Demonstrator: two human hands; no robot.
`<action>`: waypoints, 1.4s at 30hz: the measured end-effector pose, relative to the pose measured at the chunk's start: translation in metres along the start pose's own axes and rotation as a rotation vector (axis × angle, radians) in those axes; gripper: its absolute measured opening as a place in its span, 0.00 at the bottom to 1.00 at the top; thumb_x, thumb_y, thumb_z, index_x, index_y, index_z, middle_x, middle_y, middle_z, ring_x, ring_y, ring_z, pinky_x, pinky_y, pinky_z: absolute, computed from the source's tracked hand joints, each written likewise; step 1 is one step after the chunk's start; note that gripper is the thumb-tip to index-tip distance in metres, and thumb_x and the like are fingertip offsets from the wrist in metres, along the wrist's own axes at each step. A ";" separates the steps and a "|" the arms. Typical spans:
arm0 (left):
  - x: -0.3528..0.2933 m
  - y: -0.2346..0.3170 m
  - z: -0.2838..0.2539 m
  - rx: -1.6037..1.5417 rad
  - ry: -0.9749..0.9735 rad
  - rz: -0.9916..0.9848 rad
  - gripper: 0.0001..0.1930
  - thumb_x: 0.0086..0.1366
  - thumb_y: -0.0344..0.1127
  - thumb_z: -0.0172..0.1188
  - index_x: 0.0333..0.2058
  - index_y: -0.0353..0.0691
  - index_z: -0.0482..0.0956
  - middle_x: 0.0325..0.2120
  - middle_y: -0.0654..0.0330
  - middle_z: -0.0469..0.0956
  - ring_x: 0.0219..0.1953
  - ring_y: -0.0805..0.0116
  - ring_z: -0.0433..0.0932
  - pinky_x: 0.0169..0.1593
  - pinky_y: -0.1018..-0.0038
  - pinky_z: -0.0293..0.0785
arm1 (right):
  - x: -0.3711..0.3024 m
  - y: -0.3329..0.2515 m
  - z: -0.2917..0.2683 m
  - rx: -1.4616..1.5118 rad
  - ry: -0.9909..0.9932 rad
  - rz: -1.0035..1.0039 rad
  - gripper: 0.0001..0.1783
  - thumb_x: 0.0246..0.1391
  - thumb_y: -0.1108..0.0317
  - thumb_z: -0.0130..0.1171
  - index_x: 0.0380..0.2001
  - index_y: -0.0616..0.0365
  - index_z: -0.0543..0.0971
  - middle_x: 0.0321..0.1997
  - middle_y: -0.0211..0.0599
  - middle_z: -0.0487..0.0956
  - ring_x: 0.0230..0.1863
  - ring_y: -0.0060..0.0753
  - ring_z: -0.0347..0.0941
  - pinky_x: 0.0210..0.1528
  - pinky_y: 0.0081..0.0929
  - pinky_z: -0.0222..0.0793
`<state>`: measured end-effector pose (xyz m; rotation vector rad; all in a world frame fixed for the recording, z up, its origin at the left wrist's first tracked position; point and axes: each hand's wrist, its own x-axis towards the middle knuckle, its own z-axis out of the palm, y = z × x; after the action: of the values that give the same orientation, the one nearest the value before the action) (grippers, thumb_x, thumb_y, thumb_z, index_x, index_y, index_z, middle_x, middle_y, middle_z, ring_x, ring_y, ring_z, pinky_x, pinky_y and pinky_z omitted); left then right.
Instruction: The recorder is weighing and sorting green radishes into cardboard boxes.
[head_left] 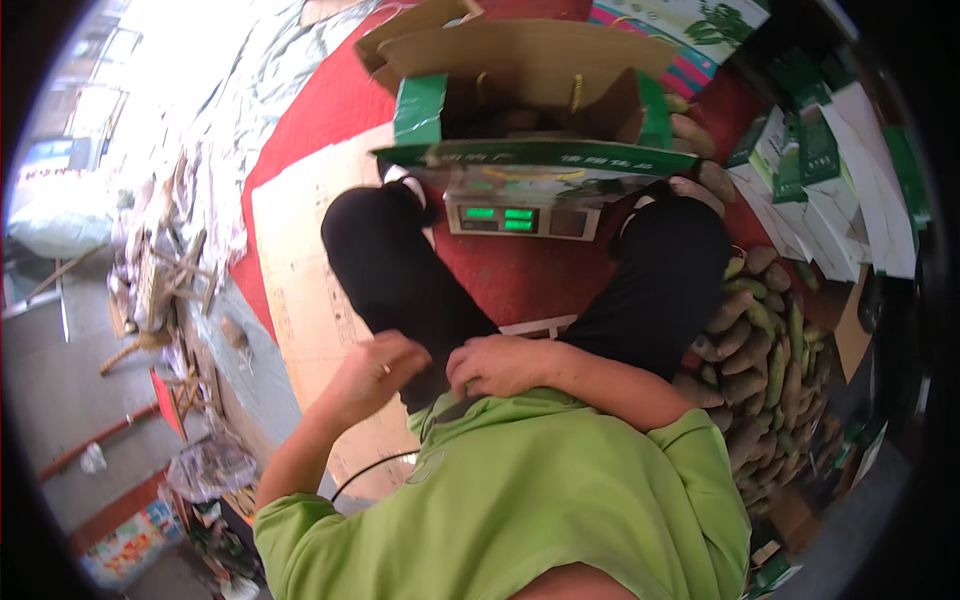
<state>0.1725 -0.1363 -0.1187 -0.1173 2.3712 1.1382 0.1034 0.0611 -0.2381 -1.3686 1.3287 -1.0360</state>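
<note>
My left hand [388,364], a ring on one finger, hovers over my left thigh with curled fingers. They are slightly blurred, and what they hold, if anything, does not show. Beside it my right hand [492,364] lies in my lap at the hem of my green shirt, fingers bent inward and their tips hidden. Beyond my knees an open green cardboard carton [540,160] rests on a digital scale [495,222] with lit green digits. Dark lumpy things lie in the carton's shadowed inside; their kind is unclear. Neither hand touches carton or scale.
Brown and greenish long tubers [755,370] are heaped at my right. Green-and-white cartons [815,180] stand behind the heap. A flat cardboard sheet [300,270] lies on the red floor covering [300,120] at left. Further left are plastic sheeting [215,215] and a small red stool [170,403].
</note>
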 end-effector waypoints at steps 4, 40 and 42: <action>0.069 0.024 -0.042 0.123 0.512 0.396 0.06 0.62 0.24 0.55 0.36 0.36 0.79 0.30 0.59 0.77 0.32 0.71 0.75 0.37 0.77 0.71 | -0.007 0.000 0.000 -0.011 0.050 -0.015 0.08 0.46 0.67 0.57 0.30 0.46 0.82 0.40 0.34 0.77 0.46 0.43 0.72 0.48 0.38 0.69; 0.075 -0.028 -0.080 -0.313 0.735 0.261 0.09 0.66 0.31 0.56 0.42 0.37 0.81 0.37 0.60 0.81 0.40 0.72 0.79 0.44 0.76 0.74 | -0.006 -0.013 -0.010 -0.201 0.014 0.228 0.05 0.47 0.69 0.60 0.30 0.48 0.76 0.42 0.20 0.76 0.46 0.33 0.69 0.46 0.35 0.66; 0.075 -0.030 -0.078 -0.338 0.735 0.240 0.09 0.66 0.32 0.56 0.41 0.37 0.81 0.37 0.60 0.81 0.41 0.72 0.79 0.44 0.76 0.74 | -0.006 -0.015 -0.011 -0.204 0.036 0.222 0.07 0.47 0.69 0.60 0.32 0.47 0.78 0.41 0.19 0.77 0.45 0.33 0.70 0.45 0.35 0.67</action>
<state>0.0842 -0.2042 -0.1351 -0.4423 2.8330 1.8587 0.0958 0.0666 -0.2206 -1.3184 1.6082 -0.7954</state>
